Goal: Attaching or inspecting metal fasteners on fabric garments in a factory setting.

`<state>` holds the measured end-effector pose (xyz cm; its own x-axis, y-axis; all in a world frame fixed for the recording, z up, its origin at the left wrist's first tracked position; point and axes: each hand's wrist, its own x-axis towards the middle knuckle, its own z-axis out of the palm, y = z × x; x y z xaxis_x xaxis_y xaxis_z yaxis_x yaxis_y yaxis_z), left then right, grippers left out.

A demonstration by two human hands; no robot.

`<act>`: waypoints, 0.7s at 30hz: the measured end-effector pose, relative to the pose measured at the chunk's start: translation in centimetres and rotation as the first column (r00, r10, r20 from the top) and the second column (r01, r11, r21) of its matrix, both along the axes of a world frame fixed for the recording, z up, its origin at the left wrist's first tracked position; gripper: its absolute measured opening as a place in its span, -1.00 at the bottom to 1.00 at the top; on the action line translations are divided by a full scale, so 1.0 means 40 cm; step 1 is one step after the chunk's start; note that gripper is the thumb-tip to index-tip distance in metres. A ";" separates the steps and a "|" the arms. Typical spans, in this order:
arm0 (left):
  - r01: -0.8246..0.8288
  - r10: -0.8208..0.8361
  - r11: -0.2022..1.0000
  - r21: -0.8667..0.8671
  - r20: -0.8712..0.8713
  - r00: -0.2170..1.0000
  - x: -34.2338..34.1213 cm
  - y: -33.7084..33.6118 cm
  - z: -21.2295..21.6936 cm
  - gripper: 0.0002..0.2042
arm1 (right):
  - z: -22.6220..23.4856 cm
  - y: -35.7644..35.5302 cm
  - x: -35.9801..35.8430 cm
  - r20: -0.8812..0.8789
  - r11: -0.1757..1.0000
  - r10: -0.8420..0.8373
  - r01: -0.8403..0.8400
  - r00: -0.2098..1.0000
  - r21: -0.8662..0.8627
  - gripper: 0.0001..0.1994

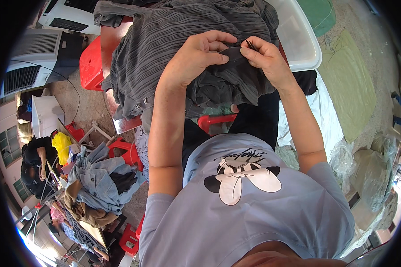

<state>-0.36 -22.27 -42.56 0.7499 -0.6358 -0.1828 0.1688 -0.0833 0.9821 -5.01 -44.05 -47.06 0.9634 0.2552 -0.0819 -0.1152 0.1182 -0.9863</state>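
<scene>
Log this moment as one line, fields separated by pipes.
left hand: grips small dark fabric piece | right hand: pinches same piece | under hands: grey striped garment on table | beside: white plastic bin

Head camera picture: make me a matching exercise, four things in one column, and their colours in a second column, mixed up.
Things:
1. ribbed garment under both hands
2. plastic stool left of the table
3. plastic tub beyond the right hand
4. clothes heap at lower left

Colours:
A. red
B. pale blue
C. dark grey
D. white

Pairs: 1-C, 2-A, 3-D, 4-B. The left hand also grips the garment.
</scene>
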 end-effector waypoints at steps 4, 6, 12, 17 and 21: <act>0.021 -0.023 0.998 0.055 0.039 0.999 -0.007 0.012 0.007 -0.56 | 0.003 -0.006 -0.001 0.007 0.992 -0.026 0.025 1.000 0.121 -0.90; 0.003 -0.010 0.995 0.101 0.067 0.998 -0.010 0.025 0.016 -0.58 | 0.012 -0.022 0.003 -0.021 0.988 -0.073 0.075 0.997 0.132 -0.91; -0.051 0.010 0.968 0.247 0.163 0.987 -0.013 0.028 0.037 -0.72 | 0.042 -0.035 0.012 0.086 0.999 -0.015 0.013 0.996 0.029 -0.89; -0.047 0.034 0.983 0.175 0.079 0.996 -0.015 -0.010 0.023 -0.74 | 0.038 0.028 0.017 0.316 0.966 -0.159 0.214 0.936 -0.148 -0.89; -0.144 0.138 0.989 -0.028 -0.165 0.977 -0.018 -0.008 0.009 -0.75 | 0.032 0.063 -0.023 0.517 0.858 -0.332 0.481 0.789 -0.183 -0.80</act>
<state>-1.09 -22.60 -42.19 0.7950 -0.5348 -0.2862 0.3331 -0.0094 0.9428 -5.91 -41.52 -45.79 0.9140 -0.1328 0.3833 0.3438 -0.2480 -0.9057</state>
